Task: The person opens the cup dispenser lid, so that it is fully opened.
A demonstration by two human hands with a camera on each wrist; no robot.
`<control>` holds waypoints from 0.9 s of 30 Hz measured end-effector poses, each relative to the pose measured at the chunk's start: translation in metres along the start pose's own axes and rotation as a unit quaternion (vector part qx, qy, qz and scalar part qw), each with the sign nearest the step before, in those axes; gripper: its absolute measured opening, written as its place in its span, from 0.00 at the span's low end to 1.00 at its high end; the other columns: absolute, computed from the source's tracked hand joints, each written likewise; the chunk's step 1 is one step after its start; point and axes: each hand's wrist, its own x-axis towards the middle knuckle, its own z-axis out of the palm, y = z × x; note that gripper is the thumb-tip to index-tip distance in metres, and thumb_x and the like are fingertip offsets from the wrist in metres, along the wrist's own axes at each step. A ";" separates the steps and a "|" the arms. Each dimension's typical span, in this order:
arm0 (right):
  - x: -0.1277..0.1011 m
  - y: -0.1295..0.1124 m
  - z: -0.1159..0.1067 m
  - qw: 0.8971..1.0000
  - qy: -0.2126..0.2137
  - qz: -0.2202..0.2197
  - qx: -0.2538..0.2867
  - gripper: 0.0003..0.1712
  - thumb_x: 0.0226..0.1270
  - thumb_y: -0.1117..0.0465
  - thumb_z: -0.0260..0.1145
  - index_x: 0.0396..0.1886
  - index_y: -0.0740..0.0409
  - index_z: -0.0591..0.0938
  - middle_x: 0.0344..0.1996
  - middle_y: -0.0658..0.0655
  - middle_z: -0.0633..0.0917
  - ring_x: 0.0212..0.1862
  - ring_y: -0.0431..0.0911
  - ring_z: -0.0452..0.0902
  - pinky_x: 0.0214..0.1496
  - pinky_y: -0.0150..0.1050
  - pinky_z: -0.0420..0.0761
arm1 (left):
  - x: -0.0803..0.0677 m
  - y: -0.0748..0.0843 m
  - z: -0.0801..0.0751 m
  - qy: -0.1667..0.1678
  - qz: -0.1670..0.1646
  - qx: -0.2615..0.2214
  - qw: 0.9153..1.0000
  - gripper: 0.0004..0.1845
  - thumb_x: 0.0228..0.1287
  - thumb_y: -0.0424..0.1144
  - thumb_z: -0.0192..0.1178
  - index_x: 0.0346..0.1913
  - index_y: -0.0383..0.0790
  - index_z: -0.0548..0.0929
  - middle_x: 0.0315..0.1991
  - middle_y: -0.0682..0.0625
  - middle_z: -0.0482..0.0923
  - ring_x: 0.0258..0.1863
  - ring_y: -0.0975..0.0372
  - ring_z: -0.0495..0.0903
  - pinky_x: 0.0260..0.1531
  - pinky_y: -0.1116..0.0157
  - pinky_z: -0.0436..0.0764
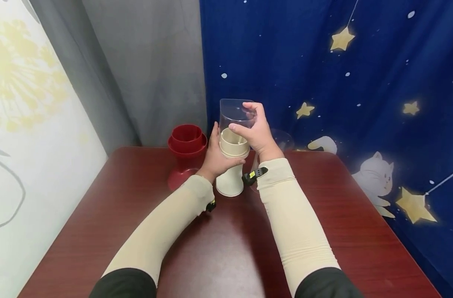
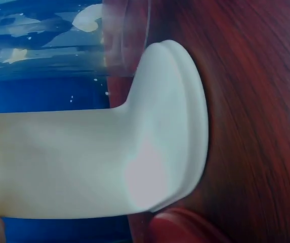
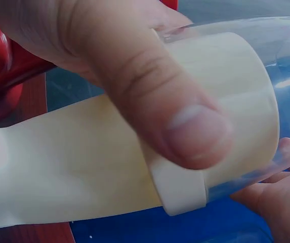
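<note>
Your left hand (image 1: 216, 158) is curled round the cream stand (image 1: 230, 182) at its collar, thumb laid across the front and fingers on the far side. Your right hand (image 1: 258, 130) is clasped on the upright clear cylinder (image 1: 226, 111), thumb and forefinger spread well apart, the thumb in front and the fingertips toward the back near its top rim. The cylinder's lower end sits around the stand's upper ring, down by the collar, as your right wrist view shows. The stand is upright, its wide base on the surface (image 1: 219, 240). Just to its left is a red stand (image 1: 187, 145); to its right, partly hidden by your right forearm, is a second clear cylinder (image 1: 283, 139).
</note>
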 end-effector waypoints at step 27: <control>0.005 0.008 0.011 0.998 0.051 -0.023 0.022 0.46 0.48 0.65 0.83 0.66 0.54 0.68 0.66 0.61 0.75 0.65 0.54 0.73 0.67 0.45 0.78 | 0.004 -0.005 0.003 0.024 0.020 -0.001 1.000 0.81 0.38 0.43 0.89 0.86 0.57 0.36 0.80 0.42 0.60 0.74 0.53 0.68 0.72 0.55 0.75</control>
